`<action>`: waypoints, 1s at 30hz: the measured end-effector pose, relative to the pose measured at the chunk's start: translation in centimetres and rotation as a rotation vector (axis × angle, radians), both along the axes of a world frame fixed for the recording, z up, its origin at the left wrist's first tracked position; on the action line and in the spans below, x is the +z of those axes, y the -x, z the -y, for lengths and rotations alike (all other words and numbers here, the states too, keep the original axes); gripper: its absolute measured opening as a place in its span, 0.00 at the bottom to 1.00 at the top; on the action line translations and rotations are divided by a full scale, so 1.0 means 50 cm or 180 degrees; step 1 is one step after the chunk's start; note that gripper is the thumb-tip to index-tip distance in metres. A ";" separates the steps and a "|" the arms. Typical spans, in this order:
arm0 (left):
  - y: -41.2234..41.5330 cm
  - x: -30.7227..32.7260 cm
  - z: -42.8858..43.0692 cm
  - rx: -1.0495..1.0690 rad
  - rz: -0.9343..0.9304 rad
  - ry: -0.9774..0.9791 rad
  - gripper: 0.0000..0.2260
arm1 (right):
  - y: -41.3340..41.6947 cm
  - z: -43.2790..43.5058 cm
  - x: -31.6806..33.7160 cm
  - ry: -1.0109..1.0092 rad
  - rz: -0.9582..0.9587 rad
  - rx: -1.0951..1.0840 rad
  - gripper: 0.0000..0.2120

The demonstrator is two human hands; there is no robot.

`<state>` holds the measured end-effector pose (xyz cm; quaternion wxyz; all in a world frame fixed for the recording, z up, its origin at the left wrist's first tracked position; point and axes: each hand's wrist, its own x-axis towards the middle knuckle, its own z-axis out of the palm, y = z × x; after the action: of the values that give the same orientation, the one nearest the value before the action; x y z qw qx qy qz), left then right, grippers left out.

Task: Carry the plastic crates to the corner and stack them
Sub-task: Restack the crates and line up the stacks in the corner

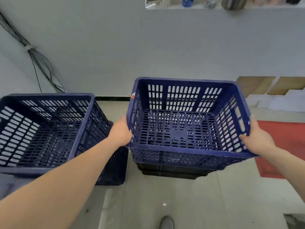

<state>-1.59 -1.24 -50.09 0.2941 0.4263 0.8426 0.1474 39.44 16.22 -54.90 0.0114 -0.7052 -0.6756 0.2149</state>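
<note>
Person is holding an empty blue crate by two opposite sides, open side up, slightly tilted; left hand is clasping the crate's left wall, fingers curling round the edge, and right hand is gripping the right wall near the handle slot, thumb lying over the rim. Crate is sitting right over a short stack: another blue crate directly beneath, a black crate at the bottom on the floor. Can't tell if the held crate is resting on the one under it or hovering just above. A second stack of blue crates is standing to the left, near the pale wall. A red mat is lying on the floor at right, cardboard sheets leaning against the wall behind it
</note>
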 end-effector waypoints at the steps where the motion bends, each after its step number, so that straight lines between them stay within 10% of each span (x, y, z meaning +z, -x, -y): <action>1: 0.000 -0.002 -0.001 -0.0024 -0.0050 -0.0021 0.14 | 0.000 -0.001 -0.007 -0.0080 0.0039 -0.0003 0.41; 30: 0.074 -0.058 0.054 0.0122 -0.0502 0.0254 0.19 | 0.058 0.021 -0.010 -0.0309 0.0007 0.0194 0.38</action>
<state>-5.27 -3.92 -52.98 0.2407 0.4084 0.8764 0.0853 36.55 15.16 -55.37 0.0383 -0.6831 -0.7065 0.1813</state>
